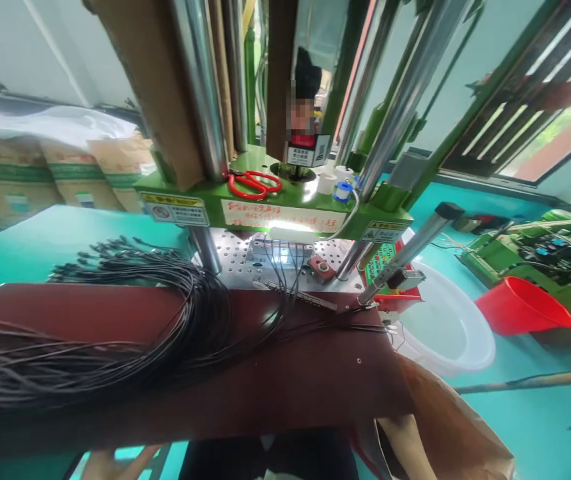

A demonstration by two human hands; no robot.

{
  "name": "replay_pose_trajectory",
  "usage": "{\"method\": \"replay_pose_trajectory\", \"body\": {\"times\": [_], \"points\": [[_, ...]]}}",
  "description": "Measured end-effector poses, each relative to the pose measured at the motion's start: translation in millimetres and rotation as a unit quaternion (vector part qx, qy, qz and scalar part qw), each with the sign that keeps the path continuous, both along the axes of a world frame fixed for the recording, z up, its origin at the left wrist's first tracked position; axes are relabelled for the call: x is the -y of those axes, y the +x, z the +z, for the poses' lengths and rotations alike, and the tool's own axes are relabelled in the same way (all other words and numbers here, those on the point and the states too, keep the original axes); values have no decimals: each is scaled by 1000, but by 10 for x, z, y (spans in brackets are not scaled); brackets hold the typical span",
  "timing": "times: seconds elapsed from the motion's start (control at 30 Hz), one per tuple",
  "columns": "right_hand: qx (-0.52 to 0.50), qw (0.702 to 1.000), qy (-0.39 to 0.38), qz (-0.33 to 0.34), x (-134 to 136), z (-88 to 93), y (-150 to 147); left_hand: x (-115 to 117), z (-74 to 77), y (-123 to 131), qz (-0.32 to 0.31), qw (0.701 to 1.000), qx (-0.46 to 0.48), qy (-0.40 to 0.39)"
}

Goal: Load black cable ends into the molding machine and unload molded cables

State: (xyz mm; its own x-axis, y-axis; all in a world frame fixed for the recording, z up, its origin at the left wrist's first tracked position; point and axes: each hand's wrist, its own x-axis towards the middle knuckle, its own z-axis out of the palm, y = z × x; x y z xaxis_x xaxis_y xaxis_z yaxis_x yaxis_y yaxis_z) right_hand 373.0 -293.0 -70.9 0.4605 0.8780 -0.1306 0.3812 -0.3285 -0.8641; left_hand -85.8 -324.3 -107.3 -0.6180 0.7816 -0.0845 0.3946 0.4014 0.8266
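Black cables (180, 320): one large bundle, curved across the left of the brown tabletop (325, 380), loose ends spread toward the back left. A few separate strands (285, 283), running from the metal mould (279, 252) down onto the tabletop, then partly rightward.

Mould: on the perforated plate (230, 250), under the lit lamp (292, 235) of the green press. Just to its right, a reddish block (321, 268). In front, a slim metal bar (298, 295), lying aslant.

Left hand (102, 465): partly visible at the lower left, below the tabletop's near edge; opening of the fingers and any hold, cannot tell. Right forearm (408, 447): at the near right corner; right hand out of sight beneath the edge, grip unknown.

Also: red-handled scissors (255, 185) on the press crosspiece; control panel (381, 268) at right; white tub (485, 347); red bucket (525, 307).

Stage, by judgement: cable ends seated at the mould, hands well apart from both. Any handling of the strands: hands first up and over the edge, clear of the press.
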Motion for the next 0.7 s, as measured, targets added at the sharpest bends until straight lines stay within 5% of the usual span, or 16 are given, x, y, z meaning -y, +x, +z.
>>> {"method": "replay_pose_trajectory", "body": {"times": [0.23, 0.57, 0.7], "points": [[2, 998, -60, 5, -29, -83, 90, 18, -125, -116, -29, 999, -18, -26], [-21, 999, -15, 21, -36, 172, -93, -10, -14, -120, -31, 998, 8, -52], [-38, 999, 2, 18, -39, 176, -117, -29, -112, -177, -32, 999, 23, -30]]}}
